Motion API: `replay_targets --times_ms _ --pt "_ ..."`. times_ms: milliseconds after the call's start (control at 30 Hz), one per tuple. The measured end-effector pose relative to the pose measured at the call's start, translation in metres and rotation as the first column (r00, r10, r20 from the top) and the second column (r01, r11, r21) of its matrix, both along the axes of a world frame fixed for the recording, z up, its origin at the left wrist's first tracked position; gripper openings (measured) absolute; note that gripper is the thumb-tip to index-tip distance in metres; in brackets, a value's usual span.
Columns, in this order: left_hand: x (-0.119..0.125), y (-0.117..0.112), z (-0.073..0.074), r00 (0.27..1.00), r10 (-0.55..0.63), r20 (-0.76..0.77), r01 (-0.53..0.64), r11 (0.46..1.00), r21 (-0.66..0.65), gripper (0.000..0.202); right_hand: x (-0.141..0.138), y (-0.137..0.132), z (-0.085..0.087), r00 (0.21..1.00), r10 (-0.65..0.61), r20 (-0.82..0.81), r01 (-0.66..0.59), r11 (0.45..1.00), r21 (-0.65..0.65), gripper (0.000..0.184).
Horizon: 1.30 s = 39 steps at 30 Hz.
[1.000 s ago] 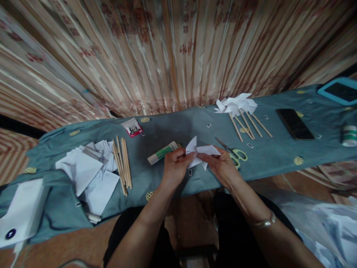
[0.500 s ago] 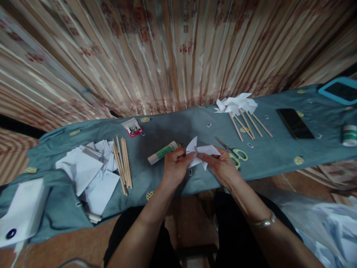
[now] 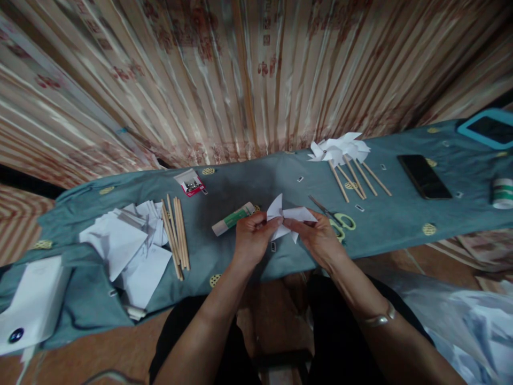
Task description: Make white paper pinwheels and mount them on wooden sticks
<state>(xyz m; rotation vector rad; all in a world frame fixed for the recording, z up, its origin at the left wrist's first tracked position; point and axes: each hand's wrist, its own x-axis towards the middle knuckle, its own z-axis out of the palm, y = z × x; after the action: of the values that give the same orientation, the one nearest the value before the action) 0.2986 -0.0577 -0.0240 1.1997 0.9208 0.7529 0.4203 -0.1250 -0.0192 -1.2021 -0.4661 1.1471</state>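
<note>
A white paper pinwheel (image 3: 296, 215) with folded blades is held above the near edge of the cloth-covered table. My left hand (image 3: 254, 232) pinches it from the left, thumb close to its centre. From the right, my right hand (image 3: 318, 235) grips a blade, its thumb also reaching toward the middle. Both hands are closed on the paper. Behind the left hand lies a glue stick (image 3: 233, 219) with a green label. Scissors (image 3: 340, 220) with pale green handles rest just beyond my right hand, partly covered by it.
Finished pinwheels on sticks (image 3: 340, 149) lie at the back right, near a black phone (image 3: 425, 176). Leftward are wooden sticks (image 3: 182, 232), white paper sheets (image 3: 124, 246), a small red box of metal pins (image 3: 192, 184) and a white device (image 3: 36, 299). A curtain (image 3: 240, 80) hangs behind the table.
My hands stay in nearly the same place, still pinching the pinwheel. Its upper blade stands very slightly differently; the things on the table have not moved.
</note>
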Motion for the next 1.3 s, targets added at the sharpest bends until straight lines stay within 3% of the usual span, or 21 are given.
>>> replay_targets --times_ms 533,1300 --pt "0.0007 -0.0005 0.0053 0.995 0.023 0.095 -0.016 0.998 -0.069 0.022 -0.0008 0.0014 0.0056 0.998 0.052 -0.038 -0.051 0.998 0.024 0.024" --pt "-0.0001 -0.0001 0.0008 0.999 0.005 0.048 -0.005 1.0 0.018 0.019 0.0009 0.0013 0.003 0.999 0.041 -0.016 -0.04 0.999 0.029 0.023"
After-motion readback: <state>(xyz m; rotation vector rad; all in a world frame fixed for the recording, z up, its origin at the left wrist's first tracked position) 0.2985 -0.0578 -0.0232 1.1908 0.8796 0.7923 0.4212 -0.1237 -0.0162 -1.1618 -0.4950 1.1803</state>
